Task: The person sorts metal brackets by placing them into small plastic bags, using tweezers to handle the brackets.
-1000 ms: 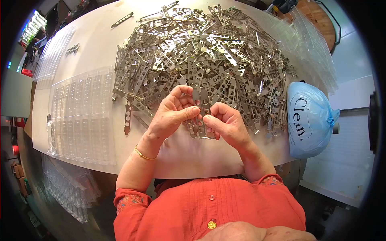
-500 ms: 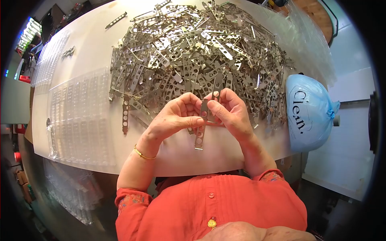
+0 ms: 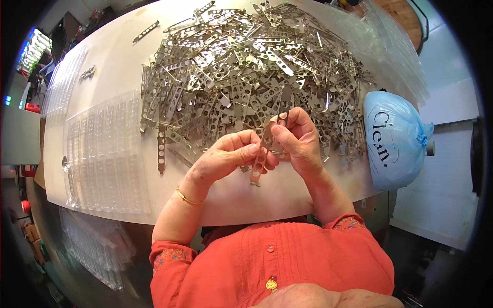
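My left hand [image 3: 231,153] is closed on a flat metal strip with round holes [image 3: 259,163], which slants down toward the table's front edge. Between the thumb and fingers of my right hand [image 3: 298,134], a second perforated metal strip [image 3: 284,100] points up and away from me. The two strips come close together between my hands, where fingers partly cover them. Just beyond my hands lies a large heap of similar metal strips [image 3: 231,72], tangled at many angles. One loose strip [image 3: 161,151] lies at the heap's left front edge.
Clear plastic trays [image 3: 105,154] lie on the white table [image 3: 177,203] at the left, with a small bundle of metal pieces [image 3: 88,72] behind them. A tied blue bag [image 3: 395,143] sits at the right edge. Clear plastic sheeting [image 3: 393,56] covers the back right.
My right hand has moved slightly up and right with its strip. The strip in my left hand has shifted up a little, and the left fingers now reach further round it.
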A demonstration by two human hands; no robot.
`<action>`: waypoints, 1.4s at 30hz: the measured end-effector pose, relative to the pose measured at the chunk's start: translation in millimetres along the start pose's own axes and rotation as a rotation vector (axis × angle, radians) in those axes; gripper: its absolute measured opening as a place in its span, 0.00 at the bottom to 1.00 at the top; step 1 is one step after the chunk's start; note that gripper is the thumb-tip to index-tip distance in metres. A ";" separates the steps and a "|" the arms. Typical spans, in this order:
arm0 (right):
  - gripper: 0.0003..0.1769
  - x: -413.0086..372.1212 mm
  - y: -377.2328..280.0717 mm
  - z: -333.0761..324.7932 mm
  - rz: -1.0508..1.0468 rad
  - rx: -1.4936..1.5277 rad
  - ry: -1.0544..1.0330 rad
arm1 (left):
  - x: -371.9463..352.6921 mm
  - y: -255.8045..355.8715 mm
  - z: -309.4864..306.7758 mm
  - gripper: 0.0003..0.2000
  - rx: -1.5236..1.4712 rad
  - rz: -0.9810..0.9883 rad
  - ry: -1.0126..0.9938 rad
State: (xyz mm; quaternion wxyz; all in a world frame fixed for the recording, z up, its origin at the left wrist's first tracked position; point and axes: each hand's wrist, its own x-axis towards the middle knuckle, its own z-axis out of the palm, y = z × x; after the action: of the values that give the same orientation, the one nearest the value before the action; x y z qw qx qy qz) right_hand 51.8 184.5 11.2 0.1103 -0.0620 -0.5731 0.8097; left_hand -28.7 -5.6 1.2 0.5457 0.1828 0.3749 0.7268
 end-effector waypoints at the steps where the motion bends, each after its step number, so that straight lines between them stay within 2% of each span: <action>1: 0.10 0.2 0.4 1.4 -0.005 0.015 -0.019 | 1.0 -2.9 1.0 0.09 0.000 0.024 -0.033; 10: 0.08 0.3 5.3 -6.4 0.010 0.083 -0.103 | 3.8 -6.1 -5.5 0.09 -0.140 0.055 -0.101; 12: 0.07 0.4 4.7 -3.6 -0.012 0.100 -0.142 | 5.2 -10.1 -5.9 0.11 -0.097 0.071 0.004; 16: 0.04 0.3 3.1 5.2 -0.043 0.114 -0.108 | 3.8 -5.5 -6.2 0.12 -0.064 0.021 -0.034; 18: 0.04 0.8 3.6 4.7 -0.077 0.072 -0.102 | 2.7 -4.9 -5.9 0.10 -0.020 0.077 0.046; 21: 0.04 2.0 2.3 2.8 0.122 0.092 0.047 | 3.4 -3.4 -8.0 0.07 -0.027 0.133 0.128; 26: 0.04 -3.5 0.8 0.3 0.127 -0.023 -0.064 | 4.6 -2.0 -6.9 0.04 -0.011 0.273 0.281; 30: 0.05 -6.8 -0.8 8.9 0.181 -0.141 -0.158 | 3.0 -0.7 -9.4 0.05 -0.004 0.273 0.275; 34: 0.07 -6.0 -4.2 10.8 0.227 -0.167 -0.148 | 3.1 0.2 -9.9 0.06 -0.028 0.261 0.300; 42: 0.09 -6.5 -7.4 12.8 0.292 -0.086 -0.141 | 3.6 0.3 -10.8 0.05 -0.072 0.228 0.353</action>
State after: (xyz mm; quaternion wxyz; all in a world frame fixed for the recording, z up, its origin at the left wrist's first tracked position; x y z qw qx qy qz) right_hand 56.0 173.6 22.3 -0.0516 -0.0925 -0.5984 0.7941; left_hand -37.4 -6.0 -6.1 0.3921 0.0741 0.4152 0.8175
